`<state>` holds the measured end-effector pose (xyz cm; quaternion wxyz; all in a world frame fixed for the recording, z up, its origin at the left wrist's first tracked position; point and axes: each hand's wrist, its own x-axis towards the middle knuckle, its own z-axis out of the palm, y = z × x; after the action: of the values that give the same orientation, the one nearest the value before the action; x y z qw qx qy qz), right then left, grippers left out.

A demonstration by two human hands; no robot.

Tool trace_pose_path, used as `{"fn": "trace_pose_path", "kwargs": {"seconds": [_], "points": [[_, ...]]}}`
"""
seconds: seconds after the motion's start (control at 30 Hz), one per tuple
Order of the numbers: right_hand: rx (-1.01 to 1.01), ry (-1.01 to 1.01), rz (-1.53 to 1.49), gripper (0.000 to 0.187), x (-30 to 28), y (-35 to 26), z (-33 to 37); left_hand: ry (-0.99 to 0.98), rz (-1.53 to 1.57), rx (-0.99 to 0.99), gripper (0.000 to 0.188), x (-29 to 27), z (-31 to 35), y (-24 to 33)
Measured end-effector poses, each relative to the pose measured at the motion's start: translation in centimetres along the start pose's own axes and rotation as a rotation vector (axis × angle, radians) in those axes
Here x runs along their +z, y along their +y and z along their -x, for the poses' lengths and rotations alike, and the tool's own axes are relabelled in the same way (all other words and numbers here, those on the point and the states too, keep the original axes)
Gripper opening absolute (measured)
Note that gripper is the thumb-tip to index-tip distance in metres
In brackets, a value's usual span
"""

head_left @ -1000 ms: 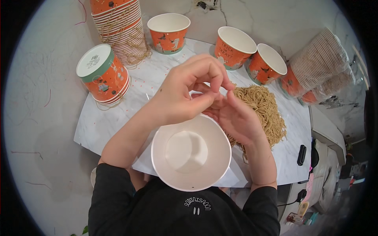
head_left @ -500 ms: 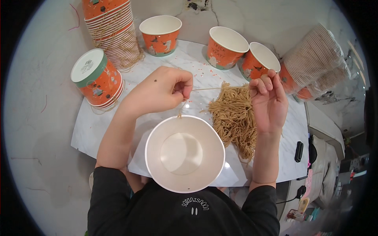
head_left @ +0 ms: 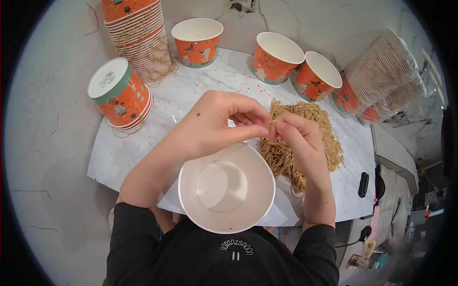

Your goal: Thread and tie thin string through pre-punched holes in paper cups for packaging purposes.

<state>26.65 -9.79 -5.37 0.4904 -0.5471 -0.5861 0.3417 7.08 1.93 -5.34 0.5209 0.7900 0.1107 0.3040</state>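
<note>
My left hand [head_left: 224, 121] reaches in over the far rim of a paper bucket [head_left: 257, 200], its thumb and fingertips pinched together. My right hand [head_left: 303, 143] meets it fingertip to fingertip, closed in a pinch. A short bit of tan string [head_left: 273, 122] shows between the two sets of fingertips; the rest of it is hidden. The bucket's white inside faces up, close to my body, with a small dark hole near its near rim. Beneath and beyond my right hand lies a heap of tan strings [head_left: 327, 124] on the marbled table.
At the left stand a tall stack of orange buckets [head_left: 138, 43] draped with strings and an upturned bucket stack [head_left: 121, 102]. Single orange buckets [head_left: 198, 47] line the far edge. Bagged bucket stacks [head_left: 381, 71] sit at the far right; a small black object [head_left: 363, 185] lies near the right edge.
My hands were apart with a string stretched between them. My left hand has moved right and my right hand left and nearer, so their fingertips now meet.
</note>
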Motion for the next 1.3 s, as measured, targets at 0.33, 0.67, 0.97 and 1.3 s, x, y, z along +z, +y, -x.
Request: {"fn": "trace_pose_path", "kwargs": {"seconds": [0.33,0.67,0.97,1.3], "points": [[-0.193,0.173,0.244,0.006,1.3,-1.3,0.7,0.06,-0.325,0.019,0.007,0.4,0.5,1.7],[-0.396,0.175,0.458,0.012,1.1,-2.2,1.6,-0.059,-0.452,-0.032,0.013,-0.2,1.7,3.5],[-0.689,0.845,-0.019,0.011,-5.2,-1.4,1.9,-1.08,-0.38,0.249,0.051,1.0,6.6,5.4],[-0.906,-0.001,0.371,0.015,-4.8,-6.5,7.1,-0.38,-0.318,0.021,0.03,-0.6,2.0,3.2]]}}
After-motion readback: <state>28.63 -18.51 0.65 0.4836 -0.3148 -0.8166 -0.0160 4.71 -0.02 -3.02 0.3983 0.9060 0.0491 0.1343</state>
